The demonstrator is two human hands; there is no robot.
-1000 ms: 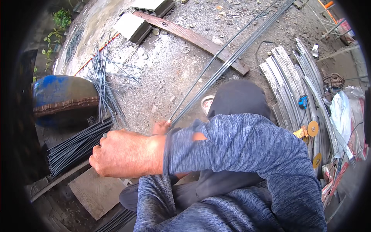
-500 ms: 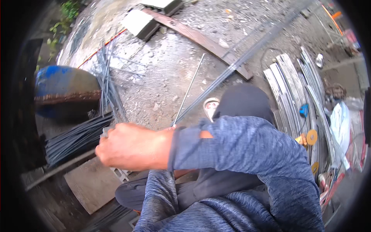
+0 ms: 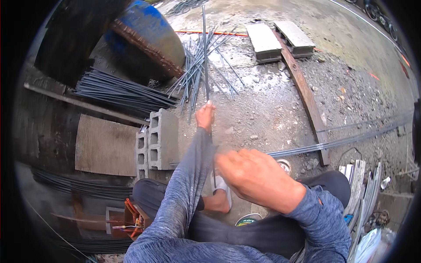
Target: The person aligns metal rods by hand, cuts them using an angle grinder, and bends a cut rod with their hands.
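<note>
My left hand (image 3: 205,116) is closed around a thin steel rod (image 3: 204,52), which points away from me with its lower part passing between my legs. My right hand (image 3: 263,179) is beside the rod's lower part, nearer to me, its fingers curled and partly smeared by motion. Whatever those fingers hold, if anything, is hidden. Beyond my left hand lies a loose heap of cut steel rods (image 3: 195,65) on the gravelly ground. Further left is a denser bundle of dark rods (image 3: 118,94).
Hollow concrete blocks (image 3: 164,140) stand left of my leg, beside a board (image 3: 105,147). A rusty blue drum (image 3: 153,33) lies at far left. A wooden plank (image 3: 302,90) runs under pale blocks (image 3: 263,39). Long rods (image 3: 342,141) stretch right; orange-handled tools (image 3: 133,219) sit lower left.
The view has swung left. My right hand has come back from across my left forearm to the right of the rod. My left hand, hidden before, now shows gripping the rod.
</note>
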